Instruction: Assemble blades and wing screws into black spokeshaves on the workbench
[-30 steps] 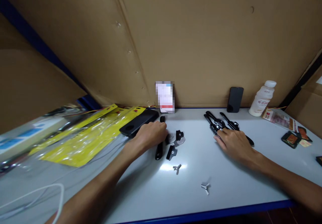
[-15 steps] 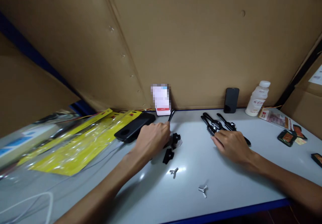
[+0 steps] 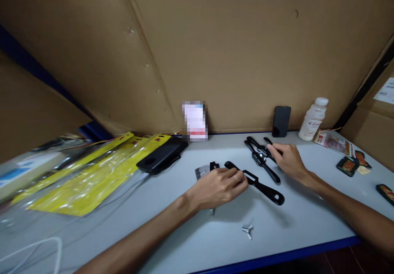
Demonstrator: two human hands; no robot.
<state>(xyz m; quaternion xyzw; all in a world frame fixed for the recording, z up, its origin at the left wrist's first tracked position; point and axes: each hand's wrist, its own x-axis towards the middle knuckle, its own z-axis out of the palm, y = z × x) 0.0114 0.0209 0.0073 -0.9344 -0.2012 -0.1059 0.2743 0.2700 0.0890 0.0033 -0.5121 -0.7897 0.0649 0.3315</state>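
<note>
My left hand [image 3: 220,188] is closed around a black spokeshave body [image 3: 267,192], lifted over the middle of the table, with an open slot at its centre. Under and behind that hand lie a thin silver blade [image 3: 200,172] and a black cap piece [image 3: 214,166], both partly covered. My right hand [image 3: 287,157] has its thumb and fingers closed on another black spokeshave [image 3: 268,140], mostly hidden by the fingers. Beside it two spokeshaves [image 3: 262,161] lie close together. A silver three-pronged thumbscrew [image 3: 247,230] rests near the front; another shows slightly below my left hand.
At the left are yellow-backed plastic packages [image 3: 92,179] and a black case-like object [image 3: 163,155]. A lit phone [image 3: 195,120] and a dark phone [image 3: 281,121] lean on the cardboard wall [image 3: 234,60]. A white bottle [image 3: 313,120] and small packets [image 3: 347,166] are at the right.
My left hand has moved right and nearer, bringing the spokeshave body across the table. My right hand has shifted slightly back and right, uncovering the two spokeshaves beside it.
</note>
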